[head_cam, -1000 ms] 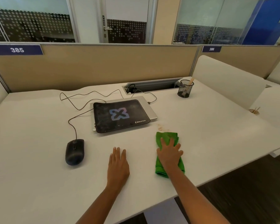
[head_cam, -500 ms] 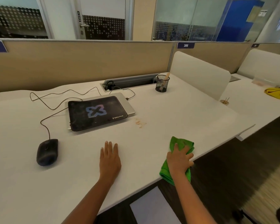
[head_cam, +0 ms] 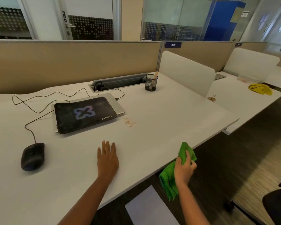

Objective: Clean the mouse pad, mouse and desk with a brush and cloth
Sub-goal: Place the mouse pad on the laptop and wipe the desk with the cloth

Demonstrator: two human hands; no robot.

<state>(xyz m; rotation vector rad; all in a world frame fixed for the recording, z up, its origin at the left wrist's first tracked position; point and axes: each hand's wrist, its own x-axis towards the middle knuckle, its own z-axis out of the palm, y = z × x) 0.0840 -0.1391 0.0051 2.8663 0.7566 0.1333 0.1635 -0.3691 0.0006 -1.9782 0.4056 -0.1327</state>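
Head view, the only one: right hand (head_cam: 183, 169) has its fingers curled round the crumpled green microfibre cloth (head_cam: 169, 181), clamped on it, right at the front edge of the white tabletop (head_cam: 169, 108). Most of the cloth hangs below the edge, w/ only the top fold level w/ the surface. Left hand (head_cam: 107, 158) lies flat on the tabletop, fingers straight and close together, holding nothing. Risk 1: the brownish smear (head_cam: 130, 122) just beside the pad's right corner looks unwiped; a dry pass may only spread it toward the pad. Risk 2: the black rectangular mouse pad w/ blue X logo (head_cam: 84, 114) sits on a closed silver laptop (head_cam: 119, 105), not on the tabletop. Hard brushing or wiping could slide it off, or push grit onto the lid & port side. Risk 3: the thin dark cable (head_cam: 29, 127) loops from the black corded mouse (head_cam: 33, 156) across the wipe area, so a sweep could snag it & drag the mouse. Risk 4: the wooden-handled brush (head_cam: 155, 75) stands in a black mesh cup (head_cam: 151, 83), well apart from both hands; a hasty reach may tip the light cup. Also, loose folds dangling off the edge could slip from the grip to the floor.
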